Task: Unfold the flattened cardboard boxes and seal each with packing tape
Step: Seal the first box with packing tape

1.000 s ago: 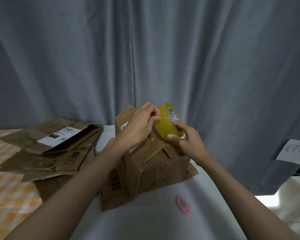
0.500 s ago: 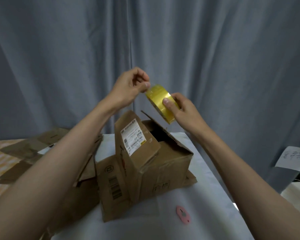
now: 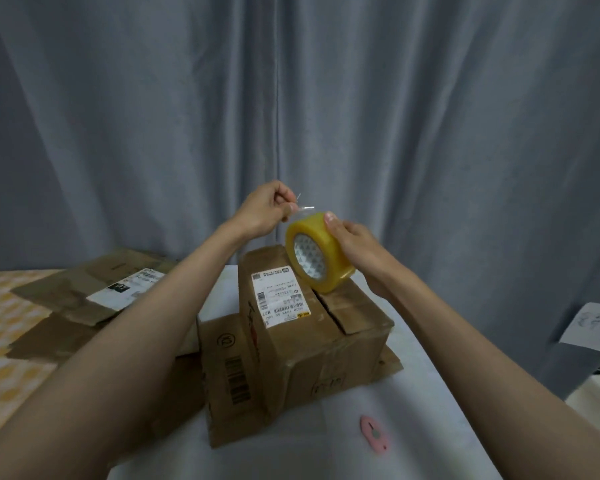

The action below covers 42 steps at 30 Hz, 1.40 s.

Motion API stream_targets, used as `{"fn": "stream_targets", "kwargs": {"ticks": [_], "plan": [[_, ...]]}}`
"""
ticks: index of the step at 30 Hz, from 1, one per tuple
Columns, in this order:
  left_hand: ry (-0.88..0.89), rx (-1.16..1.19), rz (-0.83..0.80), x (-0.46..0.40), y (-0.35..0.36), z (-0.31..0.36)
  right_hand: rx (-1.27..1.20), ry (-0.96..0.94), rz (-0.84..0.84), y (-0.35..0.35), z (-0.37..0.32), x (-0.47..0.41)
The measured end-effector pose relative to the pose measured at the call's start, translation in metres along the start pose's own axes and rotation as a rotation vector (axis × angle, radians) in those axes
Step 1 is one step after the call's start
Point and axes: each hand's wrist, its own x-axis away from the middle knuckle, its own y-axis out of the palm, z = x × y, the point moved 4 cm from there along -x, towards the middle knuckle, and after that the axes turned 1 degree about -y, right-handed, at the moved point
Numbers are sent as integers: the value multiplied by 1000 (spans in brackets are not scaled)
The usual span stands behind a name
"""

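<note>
Above the far end of the upright box [image 3: 312, 327], I hold the tape roll [image 3: 317, 252] in my right hand [image 3: 354, 244], fingers curled over its rim and thumb on top, the roll tilted so its open core faces me and to the left. My left hand [image 3: 264, 211] sits just beside it, up and to the left, thumb and forefinger pinched on what looks like the free end of tape [image 3: 303, 208]; the film is clear and thin, so I cannot be certain how much is peeled.

What matters for the next pull is the seam [image 3: 329, 308] between the two top flaps. It runs from under the roll toward me and slightly right, so the strip has to be drawn along that line, not across it. I judge that the left hand, nearer the far edge, should anchor the end there while the right carries the roll back toward me. The flaps look closed but untaped.

To the left lie flattened boxes [image 3: 94, 289], and a pink cutter [image 3: 374, 434] rests on the white table [image 3: 413, 393] near me, well apart from both hands.
</note>
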Motion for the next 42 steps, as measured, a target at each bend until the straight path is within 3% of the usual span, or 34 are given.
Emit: {"fn": "stream_targets", "kwargs": {"ticks": [6,12,19,26,32,36,42], "plan": [[-158,140,-68,-4,29,-29,-17,-7,27,7,34,4],[-226,149,-52,-13,29,-44,16,-9,271,33,74,25],[-333,190,-219,-18,27,-73,156,-55,439,65,60,32],[-486,306,-347,-23,24,-86,138,-160,472,55,71,26],[-535,264,-256,-16,12,-84,66,-252,368,32,79,-1],[-564,245,-116,0,12,-76,10,-248,207,9,87,-13],[-572,231,-35,20,13,-75,-81,-218,-130,5,85,-9]]}}
